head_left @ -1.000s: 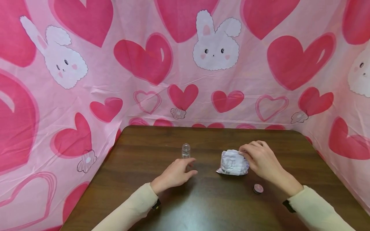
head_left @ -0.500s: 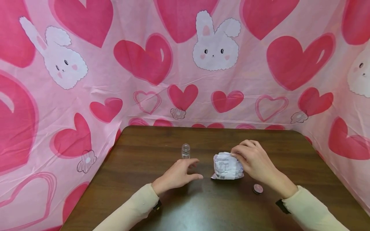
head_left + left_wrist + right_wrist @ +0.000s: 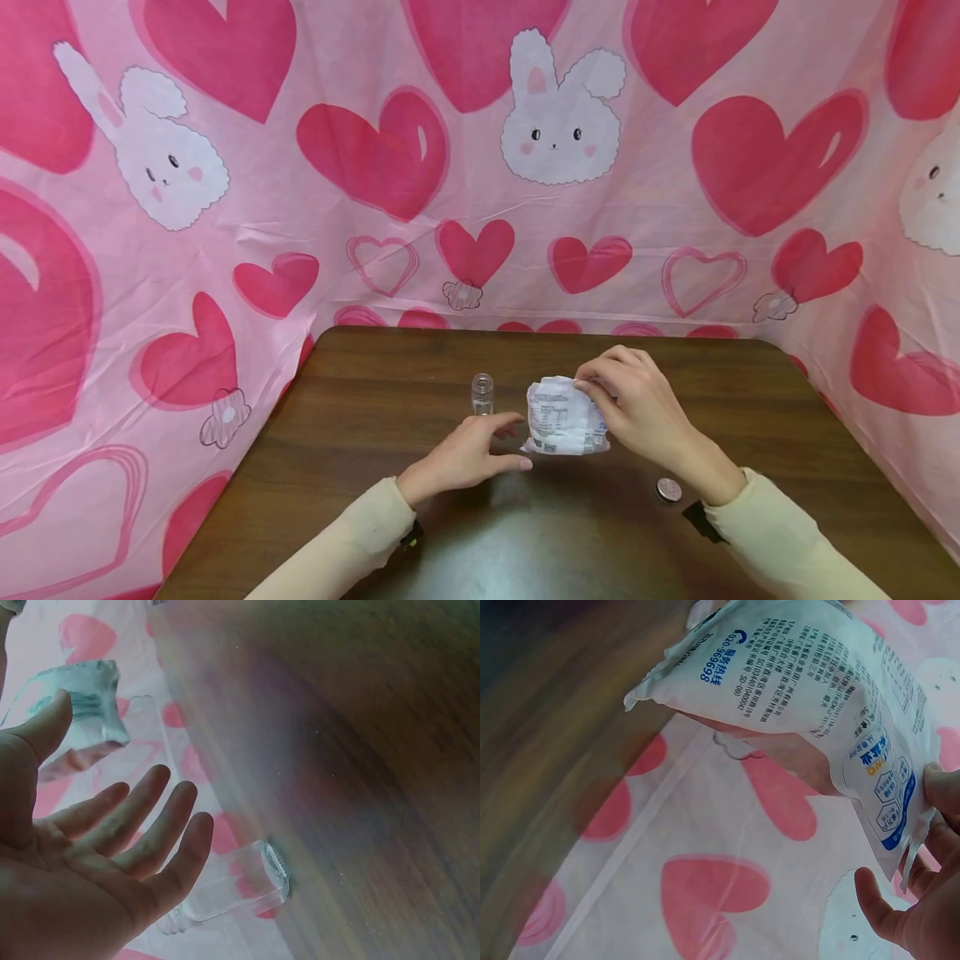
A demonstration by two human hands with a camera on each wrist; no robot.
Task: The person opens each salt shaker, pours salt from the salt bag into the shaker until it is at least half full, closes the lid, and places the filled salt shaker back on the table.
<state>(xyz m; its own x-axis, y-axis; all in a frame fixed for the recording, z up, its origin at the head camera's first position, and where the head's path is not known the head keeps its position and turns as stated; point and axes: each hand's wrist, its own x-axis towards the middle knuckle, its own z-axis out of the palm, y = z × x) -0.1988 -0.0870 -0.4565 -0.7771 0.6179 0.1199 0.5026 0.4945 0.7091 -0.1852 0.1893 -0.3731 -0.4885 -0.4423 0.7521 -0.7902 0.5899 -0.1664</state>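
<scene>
My right hand (image 3: 637,404) pinches the top right corner of a salt bag (image 3: 562,425), a crumpled white plastic packet with printed text. The bag hangs from that grip over the middle of the table; its blue logo and print show up close as the same salt bag (image 3: 795,682) in the right wrist view. My left hand (image 3: 468,454) is held just left of the bag, fingers spread and thumb extended, with nothing in it. Behind its fingers stands a clear, uncapped glass bottle (image 3: 482,392), its lower part hidden in the head view; the bottle (image 3: 236,889) stands beside the fingers in the left wrist view.
A small round pink-topped cap (image 3: 668,490) lies on the dark wooden table (image 3: 360,392), below my right wrist. A pink cloth (image 3: 480,200) with hearts and rabbits hangs behind the table and along its sides.
My right hand has carried the salt bag leftward, toward the left hand and bottle, and it now hangs slightly higher. My left hand has shifted slightly right, its thumb stretched further out.
</scene>
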